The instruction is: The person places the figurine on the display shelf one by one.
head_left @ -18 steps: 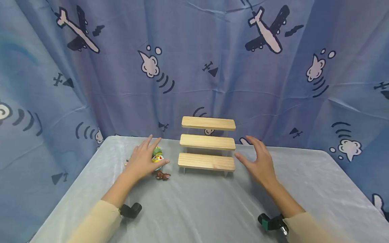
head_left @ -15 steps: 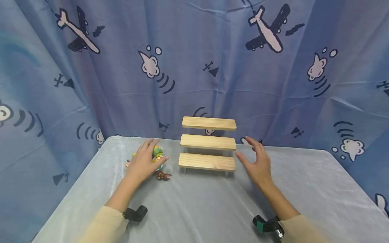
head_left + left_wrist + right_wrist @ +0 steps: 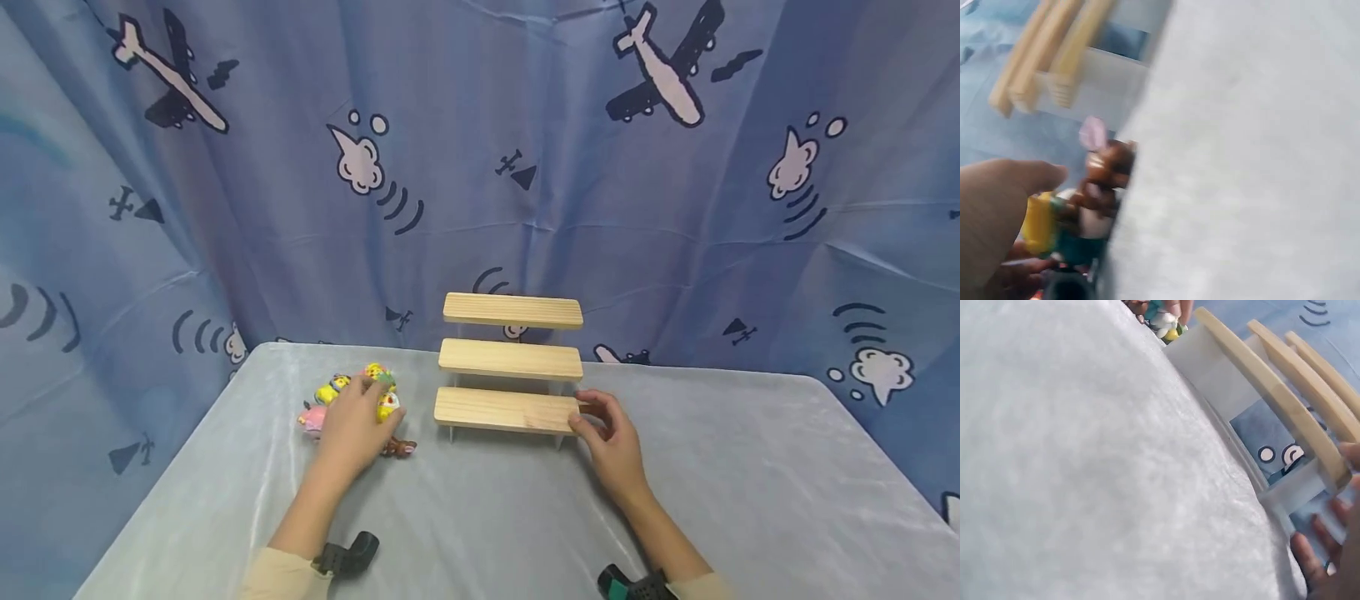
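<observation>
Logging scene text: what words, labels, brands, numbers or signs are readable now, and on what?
None readable.
Curtain: printed planes, clouds and curved lines, no lettering.
Wooden stand: bare grain, no label visible.
Toy figures: partly behind the left hand; any marking too small to read.
Black wrist devices: no marking legible.

A curtained-off tabletop recording set-up: a blue curtain (image 3: 450,217) printed with aeroplanes hangs behind a pale, cloth-covered table (image 3: 480,517), and black wrist-worn cameras (image 3: 348,557) show; whether the room is a home or a lab cannot be told
</observation>
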Motion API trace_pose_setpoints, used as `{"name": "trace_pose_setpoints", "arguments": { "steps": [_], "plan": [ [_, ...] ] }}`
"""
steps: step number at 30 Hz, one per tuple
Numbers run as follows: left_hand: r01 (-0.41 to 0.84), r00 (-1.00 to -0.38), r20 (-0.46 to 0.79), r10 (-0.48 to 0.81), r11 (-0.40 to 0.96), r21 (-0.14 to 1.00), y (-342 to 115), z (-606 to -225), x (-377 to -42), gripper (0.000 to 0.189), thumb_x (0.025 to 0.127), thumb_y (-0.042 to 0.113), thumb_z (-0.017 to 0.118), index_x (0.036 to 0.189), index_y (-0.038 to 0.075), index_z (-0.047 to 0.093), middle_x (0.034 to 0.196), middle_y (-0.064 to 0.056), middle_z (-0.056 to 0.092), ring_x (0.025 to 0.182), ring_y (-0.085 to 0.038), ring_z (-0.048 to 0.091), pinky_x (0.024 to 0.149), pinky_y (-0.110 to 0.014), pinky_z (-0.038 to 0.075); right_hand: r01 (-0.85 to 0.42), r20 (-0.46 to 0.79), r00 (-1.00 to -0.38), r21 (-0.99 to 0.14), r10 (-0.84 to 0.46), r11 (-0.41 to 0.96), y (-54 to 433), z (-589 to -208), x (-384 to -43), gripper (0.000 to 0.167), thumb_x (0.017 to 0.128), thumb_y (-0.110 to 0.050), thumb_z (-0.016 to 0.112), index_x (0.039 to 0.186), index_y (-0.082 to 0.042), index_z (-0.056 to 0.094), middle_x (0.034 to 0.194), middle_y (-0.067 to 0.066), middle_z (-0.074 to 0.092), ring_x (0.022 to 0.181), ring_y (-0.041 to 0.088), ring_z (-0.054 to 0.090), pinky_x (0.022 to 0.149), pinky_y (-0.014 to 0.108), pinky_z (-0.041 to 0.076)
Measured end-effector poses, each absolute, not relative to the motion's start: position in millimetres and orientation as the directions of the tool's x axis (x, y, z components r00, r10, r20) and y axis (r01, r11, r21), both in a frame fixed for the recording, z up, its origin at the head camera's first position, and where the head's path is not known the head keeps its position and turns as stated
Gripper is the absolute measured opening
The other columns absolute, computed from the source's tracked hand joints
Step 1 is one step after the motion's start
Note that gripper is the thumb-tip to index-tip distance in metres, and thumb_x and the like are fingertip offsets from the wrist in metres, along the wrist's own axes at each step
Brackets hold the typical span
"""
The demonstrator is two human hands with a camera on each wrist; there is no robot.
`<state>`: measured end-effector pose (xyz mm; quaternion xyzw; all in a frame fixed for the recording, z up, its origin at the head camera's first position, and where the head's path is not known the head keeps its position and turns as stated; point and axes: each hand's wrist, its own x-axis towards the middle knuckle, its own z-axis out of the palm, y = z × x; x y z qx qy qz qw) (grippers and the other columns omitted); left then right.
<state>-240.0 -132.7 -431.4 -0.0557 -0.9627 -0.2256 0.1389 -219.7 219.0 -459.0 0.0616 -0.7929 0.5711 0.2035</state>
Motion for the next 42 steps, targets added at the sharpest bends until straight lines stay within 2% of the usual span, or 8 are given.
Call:
{"name": "trace_pose_setpoints", "arguments": {
  "steps": [3,12,15,19,27,32,36,42],
  "plan": [
    [0.202,-0.931,0.357,0.071,0.917,0.344,-133,-437,-242,0.047,0.089,0.034,0.074,0.127,0.007,0.067,0.129,-0.02,0.059,0.118,-0.039,0.059,0.097,-0.055,0.047,-0.266,0.328,-0.94,-0.878,0.097,0.399,219,-457,-220,0.034,0.097,-0.013,0.067,0.128,-0.003,0.062,0.118,0.018,0.068,0.095,-0.004,0.061,0.081,0.012,0.049],
    [0.18,-0.888,0.458,0.038,0.945,0.271,-138,-450,-239,0.042,0.087,0.031,0.073,0.124,0.012,0.069,0.122,-0.013,0.061,0.109,-0.033,0.063,0.089,-0.047,0.045,-0.234,0.285,-0.956,-0.886,0.07,0.401,208,-455,-220,0.034,0.097,-0.015,0.067,0.129,-0.004,0.067,0.124,0.018,0.069,0.085,-0.001,0.061,0.075,0.015,0.05],
    [0.184,-0.882,0.47,0.034,0.944,0.275,-138,-451,-238,0.04,0.086,0.03,0.073,0.122,0.013,0.07,0.121,-0.012,0.061,0.108,-0.033,0.063,0.088,-0.046,0.045,-0.225,0.287,-0.955,-0.874,0.082,0.431,208,-456,-221,0.032,0.097,-0.016,0.067,0.128,-0.008,0.068,0.103,0.014,0.069,0.077,0.001,0.055,0.068,0.017,0.046],
    [0.183,-0.88,0.474,0.028,0.941,0.285,-136,-452,-237,0.036,0.087,0.03,0.073,0.12,0.014,0.071,0.121,-0.01,0.062,0.107,-0.031,0.064,0.086,-0.045,0.046,-0.222,0.284,-0.956,-0.868,0.077,0.445,209,-456,-221,0.03,0.098,-0.018,0.067,0.127,-0.011,0.068,0.08,0.005,0.056,0.064,0.004,0.046,0.058,0.021,0.041],
    [0.255,-0.828,0.559,0.051,0.921,0.294,-132,-455,-240,0.025,0.085,0.023,0.076,0.109,0.017,0.075,0.115,-0.003,0.068,0.1,-0.028,0.065,0.078,-0.039,0.045,-0.24,0.303,-0.951,-0.853,0.066,0.464,212,-455,-224,0.031,0.098,-0.018,0.066,0.128,-0.012,0.066,0.075,0.008,0.06,0.062,0.003,0.049,0.057,0.022,0.042],
    [0.304,-0.768,0.64,0.029,0.895,0.325,-131,-461,-239,0.025,0.079,0.016,0.083,0.103,0.016,0.076,0.107,-0.002,0.068,0.093,-0.026,0.065,0.078,-0.039,0.048,-0.238,0.299,-0.953,-0.843,0.052,0.483,213,-456,-225,0.031,0.099,-0.02,0.065,0.129,-0.013,0.066,0.077,0.006,0.061,0.065,0.003,0.051,0.059,0.022,0.043],
    [0.35,-0.726,0.687,-0.014,0.853,0.388,-127,-464,-238,0.029,0.075,0.012,0.087,0.102,0.014,0.076,0.107,-0.003,0.066,0.096,-0.026,0.065,0.083,-0.04,0.052,-0.24,0.299,-0.953,-0.835,0.043,0.496,215,-457,-225,0.029,0.1,-0.021,0.064,0.128,-0.014,0.065,0.072,0.003,0.057,0.063,0.003,0.049,0.058,0.022,0.042],
    [0.422,-0.722,0.687,-0.085,0.733,0.534,-119,-460,-241,0.031,0.074,0.01,0.089,0.102,0.012,0.076,0.112,-0.006,0.065,0.105,-0.025,0.064,0.094,-0.037,0.05,-0.229,0.296,-0.954,-0.829,0.053,0.51,216,-458,-224,0.029,0.101,-0.02,0.062,0.129,-0.013,0.063,0.073,0.006,0.058,0.061,0.003,0.047,0.056,0.022,0.039]
  ]
}}
